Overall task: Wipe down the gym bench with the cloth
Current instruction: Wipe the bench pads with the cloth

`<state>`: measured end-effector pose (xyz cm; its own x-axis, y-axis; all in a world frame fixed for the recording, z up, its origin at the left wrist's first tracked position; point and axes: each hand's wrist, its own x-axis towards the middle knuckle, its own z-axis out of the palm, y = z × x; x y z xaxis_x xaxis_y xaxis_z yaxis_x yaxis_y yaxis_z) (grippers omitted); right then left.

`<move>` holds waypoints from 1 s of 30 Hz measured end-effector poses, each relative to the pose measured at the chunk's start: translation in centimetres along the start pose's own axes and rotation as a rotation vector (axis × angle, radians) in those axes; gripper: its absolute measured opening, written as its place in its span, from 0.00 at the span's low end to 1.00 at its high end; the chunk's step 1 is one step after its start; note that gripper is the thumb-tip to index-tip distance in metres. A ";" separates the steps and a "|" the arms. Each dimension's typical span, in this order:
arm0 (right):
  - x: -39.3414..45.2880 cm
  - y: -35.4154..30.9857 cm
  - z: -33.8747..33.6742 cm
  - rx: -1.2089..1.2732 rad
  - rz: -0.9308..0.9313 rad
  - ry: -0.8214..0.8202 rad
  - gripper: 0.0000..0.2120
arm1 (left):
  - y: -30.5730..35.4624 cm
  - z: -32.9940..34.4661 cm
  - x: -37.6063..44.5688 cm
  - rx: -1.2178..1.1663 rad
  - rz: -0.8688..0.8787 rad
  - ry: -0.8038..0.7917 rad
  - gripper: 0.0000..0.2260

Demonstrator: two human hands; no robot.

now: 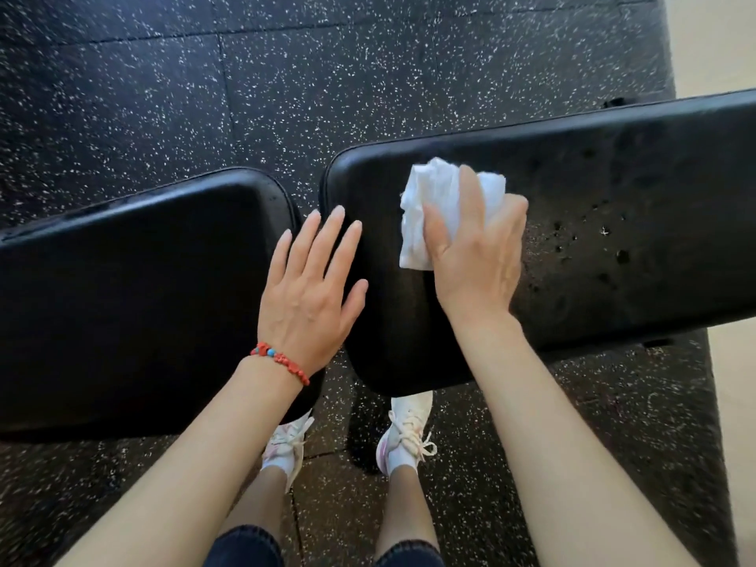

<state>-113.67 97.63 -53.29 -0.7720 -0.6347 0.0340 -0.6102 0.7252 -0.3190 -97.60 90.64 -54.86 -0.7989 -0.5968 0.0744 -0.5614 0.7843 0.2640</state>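
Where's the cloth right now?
In the head view, the white cloth lies on the right-hand bench pad, near its left end, pressed under the right hand.

Bare pad (613, 223) right of cloth (446, 198)

Gym bench (613, 190): both pads plain glossy black, the right pad marked with darker wet spots. Cloth (437, 206): white, unpatterned. Floor (163, 96): black rubber tiles flecked all over with white specks. Bracelet (282, 360) on the left wrist: red beads with one blue bead. Shoes (409, 435): white with pale pink trim, cream laces. Trousers (245, 546): dark navy.
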 end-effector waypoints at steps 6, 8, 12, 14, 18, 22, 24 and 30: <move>-7.9 3.1 -2.2 -0.009 -0.075 -0.071 0.24 | 0.6 0.1 0.0 0.012 -0.031 -0.002 0.22; -7.2 3.7 -2.3 -0.010 -0.145 -0.084 0.24 | 1.4 0.1 0.0 -0.011 -0.074 0.009 0.23; -3.5 6.9 -3.4 0.015 0.055 -0.118 0.29 | 3.5 0.1 0.3 -0.049 -0.039 0.025 0.23; -2.5 8.7 -4.1 0.043 0.227 -0.052 0.29 | 4.3 0.2 0.5 -0.050 -0.005 0.016 0.23; -4.6 7.0 -3.6 0.006 0.212 -0.027 0.26 | 4.8 0.8 0.7 -0.028 0.017 -0.006 0.22; -7.1 6.1 -3.4 -0.009 -0.050 -0.115 0.25 | 4.9 1.0 0.6 -0.014 0.008 -0.004 0.22; -6.1 7.9 -3.8 -0.003 -0.043 -0.121 0.26 | 5.0 1.0 0.6 -0.007 -0.004 -0.005 0.22; -3.3 9.2 -4.5 0.012 0.391 -0.031 0.27 | 6.5 0.9 1.4 -0.012 -0.058 0.012 0.22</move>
<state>-117.50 107.60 -52.11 -0.9399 -0.3193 -0.1210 -0.2691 0.9109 -0.3128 -102.57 95.01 -53.96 -0.7627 -0.6430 0.0703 -0.6037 0.7467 0.2792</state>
